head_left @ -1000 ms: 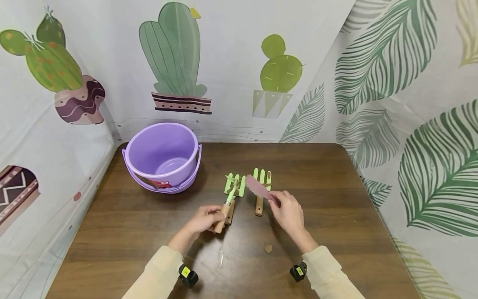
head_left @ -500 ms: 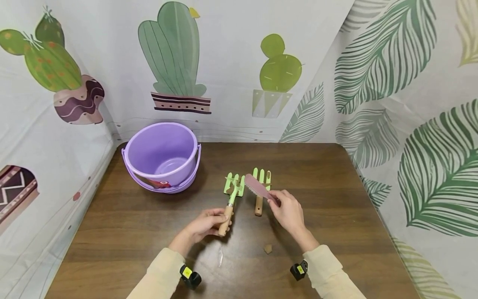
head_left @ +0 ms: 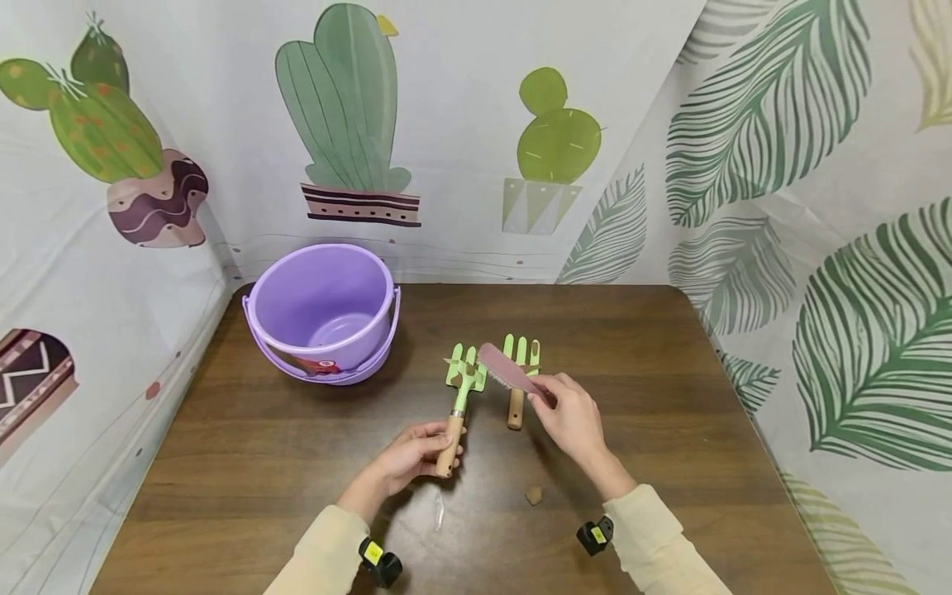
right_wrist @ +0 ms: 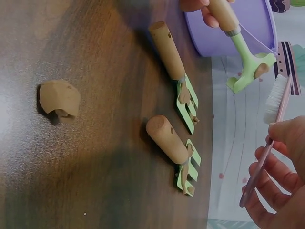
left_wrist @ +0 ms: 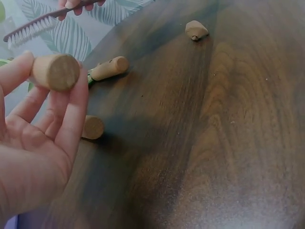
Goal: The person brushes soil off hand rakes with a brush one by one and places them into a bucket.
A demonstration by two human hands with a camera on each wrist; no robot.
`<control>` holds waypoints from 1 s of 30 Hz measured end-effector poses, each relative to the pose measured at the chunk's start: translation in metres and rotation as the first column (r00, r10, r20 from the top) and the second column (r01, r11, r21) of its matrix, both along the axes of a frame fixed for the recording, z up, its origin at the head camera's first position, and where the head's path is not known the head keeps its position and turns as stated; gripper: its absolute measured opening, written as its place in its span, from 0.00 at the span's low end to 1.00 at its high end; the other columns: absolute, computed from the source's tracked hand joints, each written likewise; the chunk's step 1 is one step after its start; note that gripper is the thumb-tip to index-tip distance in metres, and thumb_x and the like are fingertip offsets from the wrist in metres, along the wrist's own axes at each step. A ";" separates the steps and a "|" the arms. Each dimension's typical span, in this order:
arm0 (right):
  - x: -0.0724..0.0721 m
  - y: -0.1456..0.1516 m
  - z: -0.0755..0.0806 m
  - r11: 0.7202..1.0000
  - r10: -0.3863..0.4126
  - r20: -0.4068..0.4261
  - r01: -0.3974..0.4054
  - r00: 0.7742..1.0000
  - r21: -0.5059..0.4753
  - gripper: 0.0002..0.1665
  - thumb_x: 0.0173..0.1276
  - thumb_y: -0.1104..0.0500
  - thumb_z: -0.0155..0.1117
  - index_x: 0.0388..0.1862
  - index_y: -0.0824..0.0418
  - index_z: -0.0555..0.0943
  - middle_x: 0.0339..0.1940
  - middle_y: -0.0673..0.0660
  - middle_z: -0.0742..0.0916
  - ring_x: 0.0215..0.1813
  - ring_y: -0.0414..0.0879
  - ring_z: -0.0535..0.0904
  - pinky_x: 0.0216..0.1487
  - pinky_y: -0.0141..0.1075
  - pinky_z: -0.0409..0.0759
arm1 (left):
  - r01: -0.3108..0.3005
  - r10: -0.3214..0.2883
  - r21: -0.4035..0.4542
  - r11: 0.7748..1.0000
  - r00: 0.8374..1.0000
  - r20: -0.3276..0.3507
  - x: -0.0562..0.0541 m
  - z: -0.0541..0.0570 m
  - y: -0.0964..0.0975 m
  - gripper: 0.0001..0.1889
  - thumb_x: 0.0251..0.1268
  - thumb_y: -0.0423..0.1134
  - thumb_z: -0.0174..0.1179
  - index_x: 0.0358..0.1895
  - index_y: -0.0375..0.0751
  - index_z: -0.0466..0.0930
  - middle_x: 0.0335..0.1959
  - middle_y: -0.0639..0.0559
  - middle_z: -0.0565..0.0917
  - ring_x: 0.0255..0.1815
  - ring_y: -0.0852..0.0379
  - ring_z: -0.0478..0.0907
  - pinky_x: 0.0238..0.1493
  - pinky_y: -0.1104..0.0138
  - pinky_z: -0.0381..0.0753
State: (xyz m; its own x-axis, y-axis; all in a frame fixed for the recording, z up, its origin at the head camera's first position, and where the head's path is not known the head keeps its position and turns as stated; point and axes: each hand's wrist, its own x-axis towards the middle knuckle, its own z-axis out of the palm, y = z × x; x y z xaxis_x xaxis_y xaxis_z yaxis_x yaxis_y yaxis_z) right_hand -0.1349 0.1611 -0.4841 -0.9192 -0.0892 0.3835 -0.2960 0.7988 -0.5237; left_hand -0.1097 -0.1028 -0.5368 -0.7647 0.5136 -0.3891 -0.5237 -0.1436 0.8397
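My left hand (head_left: 412, 453) holds a small garden rake (right_wrist: 245, 62) by its wooden handle, its green head raised and bearing a brown clay-like lump. In my right hand (head_left: 573, 417) is a pink brush (head_left: 506, 368) with white bristles, gripped by the handle. The bristles hang close to the rake's head; whether they touch it, I cannot tell. Below the rake, one green garden fork (right_wrist: 167, 52) with a wooden handle lies on the table, partly hidden in the head view. A second fork (right_wrist: 167, 140) lies beside it. Brown matter clings to both forks' tines.
A purple bucket (head_left: 323, 289) with its handle down stands at the table's back left. A brown clay-like lump (head_left: 534, 495) sits nearer the front, and a thin clear strip (head_left: 440, 511) lies left of it. Patterned cloth (head_left: 461, 149) hangs behind the table (head_left: 669, 397).
My left hand has come slightly nearer and to the right, turning the rake. The brush in my right hand has shifted a little left, toward the rake's head.
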 end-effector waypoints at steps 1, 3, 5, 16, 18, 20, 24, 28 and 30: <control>0.000 0.000 0.000 1.000 0.002 -0.003 -0.002 1.000 -0.001 0.13 0.53 0.60 0.70 0.40 0.54 0.84 0.30 0.49 0.83 0.26 0.39 0.74 0.25 0.34 0.71 | -0.003 0.003 0.011 1.000 1.000 0.007 0.000 0.000 0.000 0.25 0.64 0.36 0.53 0.62 0.27 0.63 0.43 0.39 0.81 0.38 0.53 0.81 0.39 0.63 0.81; -0.001 0.000 0.001 1.000 0.007 -0.009 -0.007 1.000 -0.003 0.13 0.52 0.61 0.70 0.39 0.54 0.84 0.30 0.50 0.83 0.26 0.39 0.74 0.25 0.34 0.72 | -0.007 0.006 0.035 0.999 1.000 0.018 0.000 -0.001 0.000 0.25 0.64 0.36 0.53 0.62 0.27 0.63 0.42 0.40 0.81 0.38 0.53 0.81 0.39 0.63 0.81; -0.001 -0.001 0.002 1.000 0.008 -0.010 -0.008 1.000 -0.004 0.13 0.52 0.61 0.70 0.39 0.54 0.84 0.30 0.50 0.83 0.26 0.39 0.74 0.26 0.35 0.72 | -0.009 0.007 0.057 0.998 1.000 0.027 0.000 -0.002 -0.001 0.26 0.63 0.37 0.54 0.62 0.27 0.63 0.41 0.42 0.82 0.37 0.53 0.81 0.39 0.63 0.81; -0.001 -0.004 0.002 0.999 0.022 -0.006 -0.022 1.000 -0.033 0.13 0.54 0.60 0.69 0.41 0.53 0.84 0.32 0.50 0.84 0.29 0.42 0.77 0.28 0.36 0.74 | 0.006 -0.012 0.127 0.992 0.999 0.045 0.003 -0.002 -0.001 0.26 0.65 0.39 0.53 0.63 0.29 0.62 0.40 0.45 0.81 0.34 0.56 0.82 0.36 0.66 0.81; 0.000 -0.005 0.002 0.999 0.026 -0.026 -0.027 0.999 -0.038 0.13 0.54 0.61 0.69 0.41 0.53 0.84 0.32 0.49 0.84 0.29 0.41 0.76 0.28 0.35 0.74 | 0.011 -0.017 0.137 0.991 0.999 0.044 0.004 -0.001 0.000 0.26 0.65 0.39 0.53 0.63 0.29 0.63 0.40 0.46 0.81 0.34 0.56 0.82 0.36 0.66 0.80; 0.000 -0.005 0.001 0.998 0.041 -0.045 -0.043 0.998 -0.039 0.14 0.54 0.61 0.69 0.41 0.54 0.84 0.32 0.49 0.83 0.29 0.40 0.76 0.28 0.35 0.74 | 0.019 -0.025 0.147 0.989 0.999 0.040 0.005 0.000 0.000 0.25 0.65 0.39 0.53 0.62 0.30 0.64 0.39 0.47 0.81 0.34 0.56 0.82 0.36 0.66 0.80; 0.000 -0.006 0.000 0.996 0.078 -0.069 -0.081 0.995 -0.043 0.14 0.53 0.62 0.69 0.41 0.54 0.84 0.32 0.49 0.83 0.29 0.40 0.75 0.28 0.34 0.74 | 0.026 -0.033 0.169 0.985 0.999 0.037 0.007 0.000 0.001 0.23 0.65 0.39 0.53 0.61 0.33 0.66 0.38 0.49 0.81 0.34 0.57 0.82 0.36 0.67 0.81; 0.000 -0.006 0.000 0.994 0.099 -0.086 -0.103 0.991 -0.044 0.15 0.53 0.61 0.70 0.42 0.54 0.84 0.32 0.49 0.83 0.29 0.39 0.74 0.28 0.32 0.74 | 0.027 -0.034 0.201 0.979 0.999 0.032 0.007 0.000 0.003 0.20 0.66 0.39 0.51 0.59 0.36 0.69 0.37 0.49 0.81 0.33 0.57 0.82 0.34 0.68 0.81; -0.001 -0.007 0.000 0.993 0.111 -0.090 -0.115 0.990 -0.040 0.15 0.52 0.61 0.70 0.42 0.53 0.84 0.32 0.48 0.83 0.29 0.38 0.73 0.28 0.32 0.73 | 0.027 -0.034 0.218 0.975 0.999 0.028 0.007 0.000 0.003 0.19 0.66 0.39 0.51 0.58 0.37 0.70 0.37 0.49 0.81 0.33 0.57 0.82 0.34 0.68 0.81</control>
